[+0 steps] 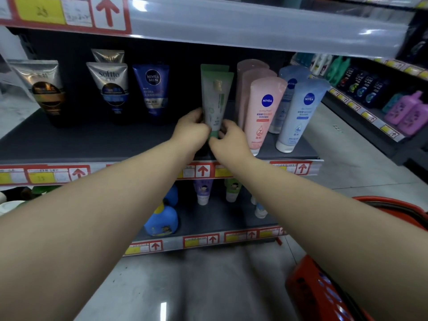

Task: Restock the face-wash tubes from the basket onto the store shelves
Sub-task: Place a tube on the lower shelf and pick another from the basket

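Cap (214,135) of green tube (216,98) half behind hands (192,132) (229,140)

A dark grey metal shelf board (69,140), with a red-and-yellow price strip (58,176) along its front edge, carries plastic tubes standing cap-down. A pale pink NIVEA tube (264,110) fronts a row of three. Just right of it stand two pale blue NIVEA tubes (301,112). Just left is a green-and-white tube (216,93), its foot hidden, another behind it. Further left: a dark blue NIVEA MEN tube (151,91), two silver Softto tubes (108,86), a silver-and-black tube (45,89).
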Available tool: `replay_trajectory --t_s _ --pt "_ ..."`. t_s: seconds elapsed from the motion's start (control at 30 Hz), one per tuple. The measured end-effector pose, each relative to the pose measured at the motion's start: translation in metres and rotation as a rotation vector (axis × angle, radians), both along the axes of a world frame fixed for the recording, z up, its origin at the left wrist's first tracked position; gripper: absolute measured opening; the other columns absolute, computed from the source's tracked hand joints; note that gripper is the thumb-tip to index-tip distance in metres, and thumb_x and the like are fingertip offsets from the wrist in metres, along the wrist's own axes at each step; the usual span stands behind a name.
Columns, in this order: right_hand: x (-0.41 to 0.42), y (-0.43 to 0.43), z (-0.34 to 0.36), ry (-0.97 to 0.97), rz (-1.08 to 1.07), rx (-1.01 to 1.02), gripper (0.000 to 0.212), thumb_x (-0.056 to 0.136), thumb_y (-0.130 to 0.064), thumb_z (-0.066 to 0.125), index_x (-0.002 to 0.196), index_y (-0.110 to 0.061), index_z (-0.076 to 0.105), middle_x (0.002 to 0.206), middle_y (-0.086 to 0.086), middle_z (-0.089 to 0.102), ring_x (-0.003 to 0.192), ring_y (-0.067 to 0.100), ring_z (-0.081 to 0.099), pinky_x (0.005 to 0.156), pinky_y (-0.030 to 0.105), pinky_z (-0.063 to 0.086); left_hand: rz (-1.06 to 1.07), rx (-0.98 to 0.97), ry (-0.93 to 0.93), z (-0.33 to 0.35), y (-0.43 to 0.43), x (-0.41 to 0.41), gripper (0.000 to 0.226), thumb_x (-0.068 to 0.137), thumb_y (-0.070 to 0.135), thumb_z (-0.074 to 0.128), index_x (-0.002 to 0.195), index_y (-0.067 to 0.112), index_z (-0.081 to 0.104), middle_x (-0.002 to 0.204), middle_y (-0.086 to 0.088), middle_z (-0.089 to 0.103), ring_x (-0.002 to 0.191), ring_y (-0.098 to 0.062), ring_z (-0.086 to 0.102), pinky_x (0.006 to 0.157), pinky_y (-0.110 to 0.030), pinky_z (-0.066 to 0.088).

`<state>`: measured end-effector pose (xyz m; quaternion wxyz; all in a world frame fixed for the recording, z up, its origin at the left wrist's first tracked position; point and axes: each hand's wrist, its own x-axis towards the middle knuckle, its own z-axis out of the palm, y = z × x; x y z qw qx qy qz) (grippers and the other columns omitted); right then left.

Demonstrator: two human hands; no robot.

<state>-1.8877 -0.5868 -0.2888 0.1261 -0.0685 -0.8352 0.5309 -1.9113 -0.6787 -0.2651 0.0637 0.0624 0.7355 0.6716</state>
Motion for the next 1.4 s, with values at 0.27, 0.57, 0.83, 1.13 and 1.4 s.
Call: replay_trajectory --t_s 0.27,0.57,0.83,1.13,1.4 --pt "0.049 0.015 0.026 0.014 0.093 0.122 0.051 0.082 -0.008 0.053 0.133 -0.011 0.048 0.126 0.007 0.061 0.118 0.021 0.056 0.105 0.036 0.043 0.019 -0.283 0.195 0.011 -0.005 0.051 0.056 0.080 0.005 0.047 0.136 0.012 0.050 0.131 -0.002 0.058 0.120 -0.013 0.054 0.102 -0.026 0.042" --pt "0.119 0.078 0.053 0.024 0.169 0.606 0.054 0.086 -0.014 0.051 0.139 -0.012 0.043 0.139 0.010 0.050 0.126 0.023 0.048 0.103 0.029 0.038 -0.117 -0.793 0.483 0.038 0.017 0.122 0.056 0.086 0.008 0.050 0.141 0.012 0.042 0.144 -0.008 0.045 0.130 -0.022 0.044 0.104 -0.022 0.032" --pt "0.184 0.165 0.042 -0.043 0.117 0.804 0.058 0.076 -0.026 0.048 0.133 -0.014 0.049 0.128 0.014 0.055 0.120 0.032 0.050 0.096 0.045 0.046 -0.357 -0.940 0.602 0.030 0.114 0.167 0.057 0.082 0.009 0.051 0.138 0.012 0.043 0.139 -0.013 0.047 0.128 -0.029 0.044 0.103 -0.033 0.038" --pt "0.268 0.266 -0.024 -0.299 0.025 0.849 0.066 0.075 -0.033 0.046 0.136 -0.008 0.045 0.136 0.015 0.050 0.125 0.033 0.046 0.103 0.043 0.041 -0.648 -1.014 0.618 -0.037 0.234 0.216 0.039 0.078 0.016 0.053 0.117 0.008 0.053 0.120 -0.015 0.057 0.113 -0.033 0.054 0.094 -0.037 0.043" --pt "0.350 0.315 -0.115 -0.532 -0.063 0.739 0.058 0.088 -0.037 0.055 0.139 -0.014 0.040 0.138 0.009 0.046 0.125 0.028 0.043 0.100 0.038 0.042 -0.939 -1.271 0.560 -0.121 0.295 0.257 0.047 0.085 0.026 0.055 0.128 0.009 0.045 0.131 -0.013 0.047 0.121 -0.033 0.047 0.097 -0.039 0.039"
